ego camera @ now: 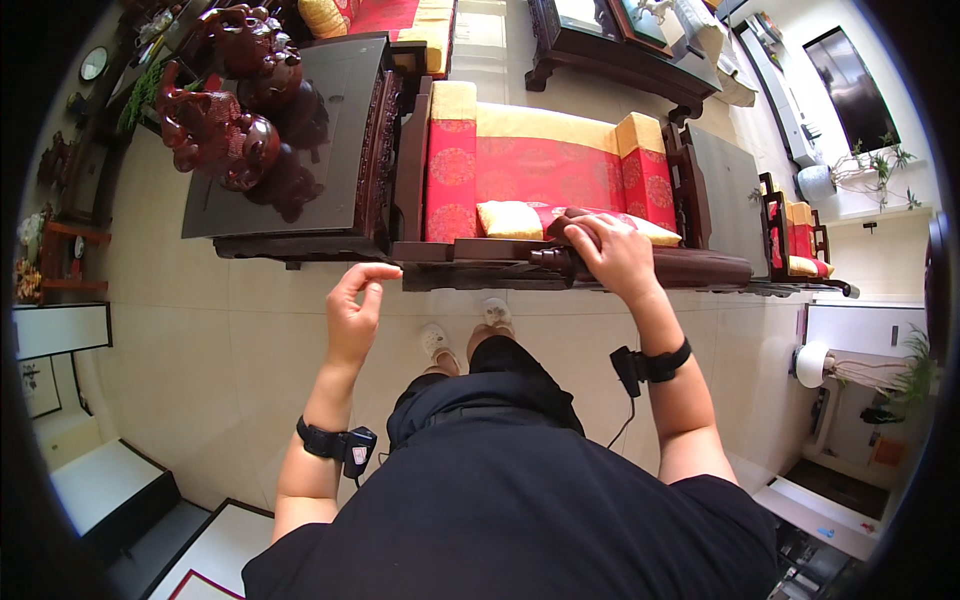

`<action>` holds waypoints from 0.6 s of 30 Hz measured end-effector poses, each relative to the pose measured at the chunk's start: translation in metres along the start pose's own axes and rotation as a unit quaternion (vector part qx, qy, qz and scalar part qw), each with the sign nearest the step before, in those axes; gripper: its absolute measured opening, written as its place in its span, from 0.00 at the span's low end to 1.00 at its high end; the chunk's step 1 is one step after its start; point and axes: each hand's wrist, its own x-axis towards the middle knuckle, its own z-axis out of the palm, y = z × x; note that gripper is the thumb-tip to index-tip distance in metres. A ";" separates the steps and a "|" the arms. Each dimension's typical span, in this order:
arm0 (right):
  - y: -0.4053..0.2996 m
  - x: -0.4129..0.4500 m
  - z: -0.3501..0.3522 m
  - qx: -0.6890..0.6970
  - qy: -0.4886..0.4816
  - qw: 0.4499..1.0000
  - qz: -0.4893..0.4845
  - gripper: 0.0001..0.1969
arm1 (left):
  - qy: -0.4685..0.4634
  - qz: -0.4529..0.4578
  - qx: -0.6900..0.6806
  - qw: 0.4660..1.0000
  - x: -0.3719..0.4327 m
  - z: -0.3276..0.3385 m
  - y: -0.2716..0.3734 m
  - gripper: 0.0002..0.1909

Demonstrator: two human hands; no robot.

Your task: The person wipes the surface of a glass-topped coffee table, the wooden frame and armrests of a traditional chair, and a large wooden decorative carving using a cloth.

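My right hand (616,251) rests on the dark wooden back of an armchair, gripping what looks like a bunched dark brown cloth (559,227). Under that hand runs the chair's rounded top rail (701,268), with a turned end to its left. My left hand (354,311) hangs in the air just left of the chair back, empty, its fingers bent and thumb apart from the index finger. Beyond the rail lie the chair's red and yellow seat cushion (547,169) and a small yellow-ended pillow (511,220), partly covered by the right hand.
A dark side table (341,161) on the left bears glossy carved wooden ornaments (225,139). Another side table (724,180) adjoins the chair on the right. Farther off stands a low dark table (592,41). My feet, in white clogs (433,339), stand on the tiled floor (285,360).
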 end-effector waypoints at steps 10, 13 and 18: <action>-0.090 -0.026 0.085 0.132 0.023 0.928 -0.348 0.24 | -0.068 0.064 0.208 0.974 0.048 0.011 -0.030 0.09; -0.042 -0.037 0.144 0.032 0.080 0.981 -0.175 0.38 | -0.074 0.045 0.219 0.972 0.063 0.007 -0.036 0.08; -0.025 -0.021 0.168 -0.042 0.069 0.990 -0.111 0.44 | -0.105 0.014 0.254 0.961 0.069 -0.009 -0.048 0.09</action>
